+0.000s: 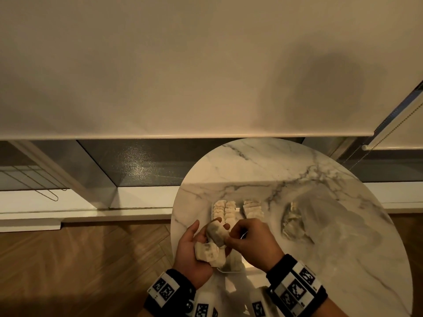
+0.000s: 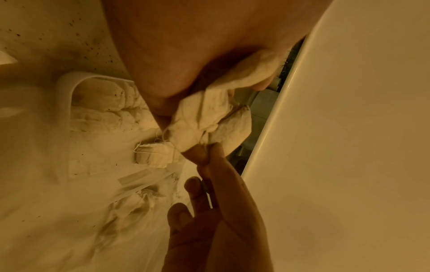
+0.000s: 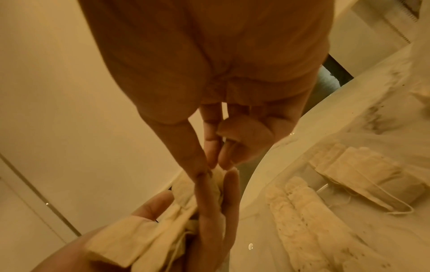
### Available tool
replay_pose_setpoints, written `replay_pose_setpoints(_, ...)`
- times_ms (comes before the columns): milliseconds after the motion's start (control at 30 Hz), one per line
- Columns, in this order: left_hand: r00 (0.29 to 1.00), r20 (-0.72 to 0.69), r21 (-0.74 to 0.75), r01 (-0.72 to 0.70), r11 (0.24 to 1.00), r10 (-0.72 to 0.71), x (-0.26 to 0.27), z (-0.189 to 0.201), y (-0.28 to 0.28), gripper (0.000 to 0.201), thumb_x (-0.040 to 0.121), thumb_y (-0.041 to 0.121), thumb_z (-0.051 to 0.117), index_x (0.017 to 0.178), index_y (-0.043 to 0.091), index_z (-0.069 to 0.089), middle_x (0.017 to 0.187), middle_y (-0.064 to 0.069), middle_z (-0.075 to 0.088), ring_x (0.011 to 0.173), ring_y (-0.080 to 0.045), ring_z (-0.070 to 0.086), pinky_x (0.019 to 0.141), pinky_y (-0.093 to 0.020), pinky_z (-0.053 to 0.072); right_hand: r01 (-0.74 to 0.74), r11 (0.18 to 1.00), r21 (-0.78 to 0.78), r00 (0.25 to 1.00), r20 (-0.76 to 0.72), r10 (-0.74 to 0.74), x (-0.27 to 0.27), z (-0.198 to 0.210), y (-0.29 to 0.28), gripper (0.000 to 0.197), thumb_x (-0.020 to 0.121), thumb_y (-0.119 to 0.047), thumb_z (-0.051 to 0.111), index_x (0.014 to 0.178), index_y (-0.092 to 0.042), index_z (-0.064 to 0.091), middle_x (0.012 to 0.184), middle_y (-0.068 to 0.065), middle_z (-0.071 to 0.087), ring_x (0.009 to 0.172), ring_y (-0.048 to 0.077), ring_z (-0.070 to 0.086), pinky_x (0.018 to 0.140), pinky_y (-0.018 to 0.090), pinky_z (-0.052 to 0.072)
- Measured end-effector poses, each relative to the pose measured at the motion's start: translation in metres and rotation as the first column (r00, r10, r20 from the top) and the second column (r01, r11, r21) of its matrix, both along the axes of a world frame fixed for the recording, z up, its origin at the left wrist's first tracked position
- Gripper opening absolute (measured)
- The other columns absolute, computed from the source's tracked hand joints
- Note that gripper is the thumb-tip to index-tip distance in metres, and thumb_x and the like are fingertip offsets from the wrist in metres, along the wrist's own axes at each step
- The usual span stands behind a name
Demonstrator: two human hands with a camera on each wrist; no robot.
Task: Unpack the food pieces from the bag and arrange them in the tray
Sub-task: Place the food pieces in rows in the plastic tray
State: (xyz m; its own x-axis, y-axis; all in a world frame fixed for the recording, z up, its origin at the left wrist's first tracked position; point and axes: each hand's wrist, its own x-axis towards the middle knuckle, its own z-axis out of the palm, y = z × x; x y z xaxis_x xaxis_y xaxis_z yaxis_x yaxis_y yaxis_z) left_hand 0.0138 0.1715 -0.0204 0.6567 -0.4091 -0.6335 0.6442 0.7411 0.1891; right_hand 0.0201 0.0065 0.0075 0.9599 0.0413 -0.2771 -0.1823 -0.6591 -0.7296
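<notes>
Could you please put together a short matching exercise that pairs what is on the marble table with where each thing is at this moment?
Things
1. left hand
2. right hand
3. plastic bag
4. tray

Places or states
A. lies crumpled at the right of the table, a few pieces inside
B. cradles a clump of food pieces
C. holds neat rows of pieces at its far end
D. pinches one piece at the top of the clump

Pairs: 1-B, 2-D, 3-A, 4-C
</notes>
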Motion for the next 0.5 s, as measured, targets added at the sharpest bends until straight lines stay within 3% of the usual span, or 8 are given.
replay_pose_setpoints(133,0.999,0.028,-0.008,0.019,1.000,-0.019,0.000,-0.003,0.003,0.058,0.097,0.046,0.043,0.136,0.005,0.059,0.142,-0.021,0.054,0.128,-0.035,0.053,0.103,-0.047,0.042,0.008,0.993,0.118,0.998,0.053,-0.015,-0.002,0.011,-0.003,0.013,0.080,-0.029,0.078,0.073,-0.020,0.071,0.072,-0.009,0.070,0.065,-0.004,0.061,0.057,0.014,0.046)
replay_pose_setpoints(200,0.999,0.043,-0.009,0.015,1.000,-0.014,0.000,-0.005,0.005,0.059,0.097,0.047,0.043,0.139,0.008,0.056,0.143,-0.021,0.053,0.127,-0.036,0.054,0.104,-0.049,0.044,0.014,0.976,0.216,0.994,0.104,-0.037,-0.001,0.015,-0.006,0.013,0.082,-0.026,0.076,0.074,-0.020,0.068,0.073,-0.007,0.069,0.069,0.005,0.064,0.060,0.021,0.051)
replay_pose_setpoints(300,0.999,0.034,0.000,-0.005,1.000,0.005,0.001,-0.012,0.007,0.059,0.093,0.046,0.048,0.136,0.007,0.059,0.133,-0.023,0.058,0.105,-0.040,0.065,0.086,-0.048,0.056,0.075,0.898,0.433,0.982,0.127,-0.143,0.002,0.016,-0.013,0.013,0.088,-0.014,0.070,0.078,-0.013,0.062,0.075,0.005,0.068,0.074,0.021,0.067,0.053,0.034,0.054)
replay_pose_setpoints(333,1.000,0.028,0.001,-0.012,1.000,0.012,0.001,-0.014,0.007,0.059,0.093,0.046,0.049,0.135,0.006,0.059,0.135,-0.023,0.057,0.104,-0.039,0.065,0.086,-0.048,0.056,0.100,0.861,0.499,0.977,0.114,-0.180,0.004,0.017,-0.016,0.013,0.090,-0.010,0.068,0.080,-0.010,0.060,0.077,0.009,0.068,0.075,0.026,0.068,0.049,0.037,0.054)
replay_pose_setpoints(500,0.999,-0.003,0.004,-0.040,0.999,0.040,0.001,-0.017,0.013,0.054,0.089,0.045,0.052,0.121,0.004,0.068,0.117,-0.021,0.066,0.099,-0.036,0.064,0.093,-0.045,0.051,0.259,0.742,0.618,0.949,-0.018,-0.316,0.018,0.012,-0.031,0.010,0.096,-0.002,0.057,0.091,0.002,0.049,0.085,0.020,0.064,0.072,0.038,0.072,0.046,0.035,0.053)
